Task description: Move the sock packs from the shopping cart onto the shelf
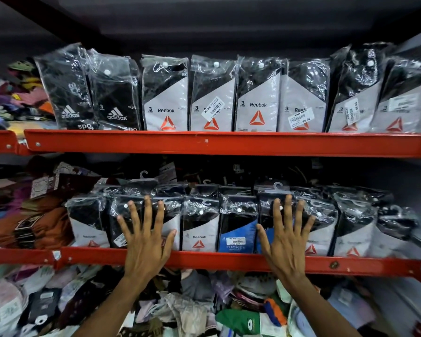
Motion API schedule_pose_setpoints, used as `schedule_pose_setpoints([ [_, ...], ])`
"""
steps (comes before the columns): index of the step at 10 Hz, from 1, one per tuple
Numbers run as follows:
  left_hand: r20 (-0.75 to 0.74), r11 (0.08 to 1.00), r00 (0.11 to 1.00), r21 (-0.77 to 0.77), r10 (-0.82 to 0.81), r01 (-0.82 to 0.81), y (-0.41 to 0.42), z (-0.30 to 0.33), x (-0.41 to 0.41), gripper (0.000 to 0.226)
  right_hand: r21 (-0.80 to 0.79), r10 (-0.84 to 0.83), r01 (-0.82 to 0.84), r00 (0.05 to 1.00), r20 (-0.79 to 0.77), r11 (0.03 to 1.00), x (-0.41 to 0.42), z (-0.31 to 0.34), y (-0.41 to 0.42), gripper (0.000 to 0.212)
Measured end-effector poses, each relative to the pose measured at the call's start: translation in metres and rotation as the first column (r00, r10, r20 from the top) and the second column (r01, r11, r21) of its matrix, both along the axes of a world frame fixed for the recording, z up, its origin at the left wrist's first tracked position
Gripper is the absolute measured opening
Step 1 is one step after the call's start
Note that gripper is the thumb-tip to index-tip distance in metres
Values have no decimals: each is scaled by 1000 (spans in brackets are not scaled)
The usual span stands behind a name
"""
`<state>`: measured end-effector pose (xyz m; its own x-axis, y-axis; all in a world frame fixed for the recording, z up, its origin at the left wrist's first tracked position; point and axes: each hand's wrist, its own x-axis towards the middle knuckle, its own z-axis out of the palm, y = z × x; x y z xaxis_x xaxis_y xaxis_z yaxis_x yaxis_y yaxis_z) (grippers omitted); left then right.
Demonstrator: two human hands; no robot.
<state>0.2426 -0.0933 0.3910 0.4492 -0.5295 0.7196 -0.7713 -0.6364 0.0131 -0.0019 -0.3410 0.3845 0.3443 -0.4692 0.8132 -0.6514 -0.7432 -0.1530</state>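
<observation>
Several sock packs in clear plastic stand upright in a row on the middle shelf (229,261), behind its red front rail. My left hand (146,237) lies flat, fingers spread, against a black-and-grey Reebok pack (129,222) left of centre. My right hand (286,237) presses flat, fingers spread, on a blue-and-black pack (267,210) right of centre. Between my hands stand a Reebok pack (199,227) and a blue Jockey pack (237,229). Neither hand grips anything. No shopping cart is in view.
The upper shelf (229,143) holds a full row of Adidas packs (90,93) and Reebok packs (258,96). Loose socks and clothes are heaped below the middle shelf (192,310) and at the left (34,224). A grey side wall (418,215) closes the right end.
</observation>
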Motion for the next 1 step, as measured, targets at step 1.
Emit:
schedule_pose_setpoints([
  [1, 23, 999, 999, -34, -30, 30, 1, 15, -14, 81, -29, 22, -20, 999, 37, 999, -2, 16, 12, 82],
])
